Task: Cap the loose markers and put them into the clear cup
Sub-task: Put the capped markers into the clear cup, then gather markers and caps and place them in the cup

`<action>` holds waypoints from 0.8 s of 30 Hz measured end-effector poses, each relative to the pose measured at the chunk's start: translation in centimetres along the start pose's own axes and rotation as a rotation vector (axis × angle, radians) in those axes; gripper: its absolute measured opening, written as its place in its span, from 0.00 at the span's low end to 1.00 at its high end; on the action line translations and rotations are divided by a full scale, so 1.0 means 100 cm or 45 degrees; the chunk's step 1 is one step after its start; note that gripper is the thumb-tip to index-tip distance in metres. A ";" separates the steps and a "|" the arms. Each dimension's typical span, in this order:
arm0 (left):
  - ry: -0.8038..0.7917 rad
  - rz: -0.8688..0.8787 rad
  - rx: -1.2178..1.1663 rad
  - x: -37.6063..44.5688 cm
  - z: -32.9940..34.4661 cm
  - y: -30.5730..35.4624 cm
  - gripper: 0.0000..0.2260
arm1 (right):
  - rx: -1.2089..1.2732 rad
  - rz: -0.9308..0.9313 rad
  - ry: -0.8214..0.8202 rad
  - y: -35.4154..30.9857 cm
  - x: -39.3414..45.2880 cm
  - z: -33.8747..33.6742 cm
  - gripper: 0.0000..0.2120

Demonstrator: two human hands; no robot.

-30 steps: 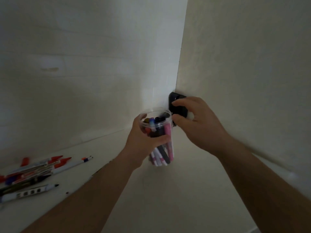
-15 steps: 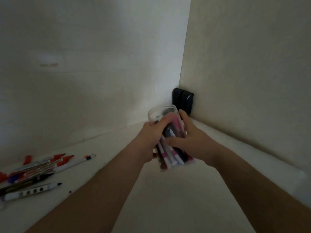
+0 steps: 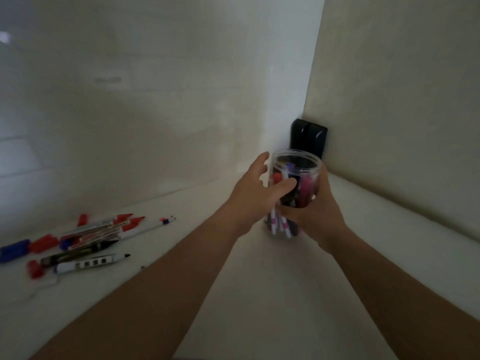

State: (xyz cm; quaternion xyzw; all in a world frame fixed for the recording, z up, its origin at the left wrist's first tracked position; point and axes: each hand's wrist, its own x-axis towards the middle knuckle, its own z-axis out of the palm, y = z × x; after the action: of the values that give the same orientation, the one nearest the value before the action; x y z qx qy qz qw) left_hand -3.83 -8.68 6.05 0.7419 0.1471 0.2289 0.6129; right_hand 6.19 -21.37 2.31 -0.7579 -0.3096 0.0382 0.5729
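The clear cup [image 3: 296,165] stands upright near the corner, filled with several capped markers in pink, white and dark colours. My right hand [image 3: 315,211] wraps around its right side and lower front and grips it. My left hand [image 3: 255,188] is at the cup's left side with its fingers spread and lifted off; only the thumb lies across the cup's front. A pile of loose markers [image 3: 91,235] lies on the white surface at the left, some with bare tips. Red and blue caps [image 3: 15,249] lie beside them.
A black box-like object [image 3: 309,137] is fixed in the corner just behind the cup. White walls close in at the back and right. The white surface [image 3: 259,294] stretches between the marker pile and the cup.
My right hand left the black object and took hold of the cup. My left hand, which gripped the cup before, has opened its fingers. The cup shifted slightly right.
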 end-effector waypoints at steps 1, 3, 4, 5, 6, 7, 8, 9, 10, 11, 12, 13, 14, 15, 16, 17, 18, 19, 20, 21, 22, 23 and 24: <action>0.032 0.020 0.059 -0.005 -0.013 -0.003 0.33 | -0.003 0.020 0.017 0.004 0.000 0.001 0.61; 0.137 0.109 0.217 -0.012 -0.047 -0.012 0.24 | -0.029 0.050 0.020 0.008 -0.002 0.004 0.59; 0.192 0.146 0.302 -0.016 -0.069 -0.016 0.19 | -0.041 0.064 0.026 0.009 -0.002 0.006 0.58; 0.241 0.150 0.375 -0.020 -0.092 -0.020 0.15 | -0.039 0.068 0.024 0.009 -0.002 0.007 0.57; 0.280 0.137 0.426 -0.024 -0.114 -0.023 0.12 | -0.039 0.075 0.010 0.010 -0.001 0.008 0.55; 0.310 0.104 0.475 -0.029 -0.137 -0.025 0.10 | -0.033 0.083 -0.017 0.011 0.000 0.008 0.54; 0.336 0.072 0.517 -0.036 -0.159 -0.028 0.09 | -0.016 0.105 -0.039 0.010 0.000 0.008 0.53; 0.357 0.044 0.569 -0.045 -0.180 -0.030 0.08 | 0.004 0.121 -0.030 0.010 -0.001 0.008 0.53; 0.380 0.019 0.625 -0.053 -0.200 -0.032 0.08 | -0.013 0.132 0.050 0.009 -0.004 0.007 0.52; 0.413 -0.004 0.674 -0.062 -0.219 -0.035 0.08 | -0.052 0.120 0.193 0.009 -0.010 0.006 0.48; 0.455 -0.025 0.716 -0.071 -0.237 -0.037 0.08 | -0.108 0.064 0.349 0.006 -0.019 0.007 0.41; 0.502 -0.049 0.758 -0.079 -0.253 -0.040 0.07 | -0.168 -0.040 0.446 -0.001 -0.027 0.013 0.33; 0.548 -0.073 0.797 -0.086 -0.267 -0.043 0.07 | -0.211 -0.137 0.435 -0.010 -0.035 0.023 0.24; 0.584 -0.100 0.825 -0.092 -0.278 -0.046 0.07 | -0.219 -0.221 0.328 -0.020 -0.040 0.038 0.17; 0.607 -0.125 0.840 -0.097 -0.287 -0.050 0.07 | -0.237 -0.320 0.172 -0.028 -0.043 0.056 0.13; 0.623 -0.141 0.848 -0.101 -0.292 -0.054 0.07 | -0.291 -0.455 0.026 -0.034 -0.044 0.078 0.10; 0.636 -0.141 0.854 -0.104 -0.296 -0.057 0.07 | -0.376 -0.598 -0.090 -0.040 -0.043 0.101 0.07; 0.650 -0.129 0.866 -0.107 -0.298 -0.060 0.07 | -0.442 -0.723 -0.197 -0.045 -0.040 0.125 0.06; 0.664 -0.108 0.886 -0.109 -0.300 -0.063 0.07 | -0.490 -0.802 -0.297 -0.049 -0.035 0.148 0.06; 0.675 -0.087 0.916 -0.111 -0.302 -0.065 0.08 | -0.527 -0.830 -0.398 -0.055 -0.029 0.170 0.06; 0.682 -0.071 0.950 -0.113 -0.305 -0.066 0.08 | -0.579 -0.825 -0.488 -0.060 -0.022 0.191 0.07; 0.688 -0.058 0.981 -0.115 -0.308 -0.068 0.09 | -0.635 -0.813 -0.575 -0.064 -0.016 0.211 0.09; 0.696 -0.055 1.003 -0.119 -0.314 -0.069 0.10 | -0.716 -0.794 -0.664 -0.067 -0.009 0.229 0.11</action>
State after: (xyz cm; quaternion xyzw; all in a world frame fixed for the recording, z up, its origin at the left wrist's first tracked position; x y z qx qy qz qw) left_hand -29.84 13.24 1.93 0.8272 0.3937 0.3295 0.2285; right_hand -6.84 -1.49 0.24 -0.7196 -0.6531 -0.0315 0.2338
